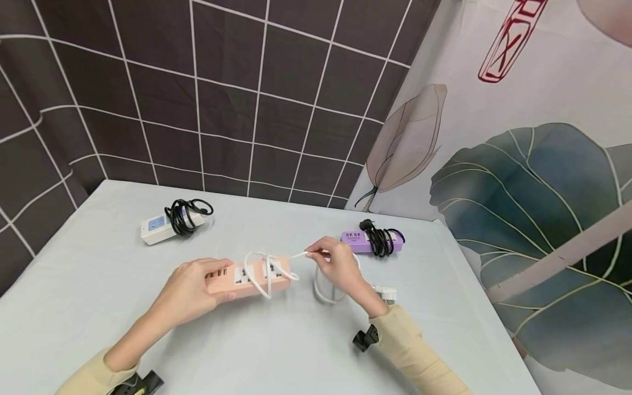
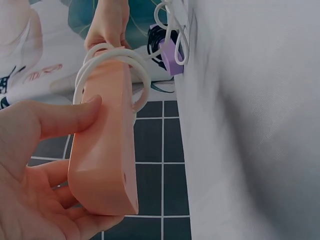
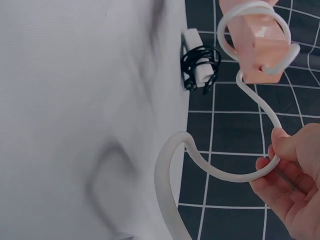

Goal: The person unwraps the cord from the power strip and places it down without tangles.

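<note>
Beige sleeves, nearest, lead to the left hand, its grip holding the peach power strip by its left end above the central desk, and the right hand, pinching the white cord, best guided gently taut against a steady strip.

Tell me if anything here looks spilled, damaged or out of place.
Nothing looks spilled or damaged. Only the peach power strip looks untidy: its white cord is loosely looped around it, while the white power strip and purple power strip carry coiled black cords.
</note>
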Available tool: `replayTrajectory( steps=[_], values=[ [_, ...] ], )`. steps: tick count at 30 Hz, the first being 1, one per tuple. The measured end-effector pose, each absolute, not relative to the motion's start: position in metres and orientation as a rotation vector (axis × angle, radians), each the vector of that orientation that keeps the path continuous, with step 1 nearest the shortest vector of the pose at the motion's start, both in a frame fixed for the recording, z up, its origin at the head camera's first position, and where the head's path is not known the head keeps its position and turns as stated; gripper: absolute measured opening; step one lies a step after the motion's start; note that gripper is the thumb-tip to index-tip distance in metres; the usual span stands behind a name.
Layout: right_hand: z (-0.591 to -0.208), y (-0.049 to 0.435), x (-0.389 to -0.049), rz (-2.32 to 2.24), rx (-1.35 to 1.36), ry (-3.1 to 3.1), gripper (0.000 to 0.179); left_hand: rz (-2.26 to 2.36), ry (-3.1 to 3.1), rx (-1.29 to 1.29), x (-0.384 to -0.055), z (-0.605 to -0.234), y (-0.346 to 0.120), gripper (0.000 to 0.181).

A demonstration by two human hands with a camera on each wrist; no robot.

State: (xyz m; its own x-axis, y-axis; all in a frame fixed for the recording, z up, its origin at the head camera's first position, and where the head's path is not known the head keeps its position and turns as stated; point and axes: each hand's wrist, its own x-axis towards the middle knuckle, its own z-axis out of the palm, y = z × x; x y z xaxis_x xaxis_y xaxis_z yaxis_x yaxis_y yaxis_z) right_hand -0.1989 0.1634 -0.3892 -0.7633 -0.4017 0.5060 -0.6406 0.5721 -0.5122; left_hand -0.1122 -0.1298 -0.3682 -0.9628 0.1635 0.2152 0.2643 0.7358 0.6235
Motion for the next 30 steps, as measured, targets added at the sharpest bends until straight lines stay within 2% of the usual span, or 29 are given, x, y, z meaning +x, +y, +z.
replayTrajectory(
  steps=[20,30],
  values=[
    [-0.373,0.173,-0.191,0.989,0.879,-2.335,0.005,-0.942,-2.822,-0.379,-0.116,-0.375,-0.13,0.053],
    [-0.368,0.18,-0.178,0.993,0.969,-2.2,0.012,-0.92,-2.837,-0.343,-0.12,-0.38,-0.134,0.055]
  ],
)
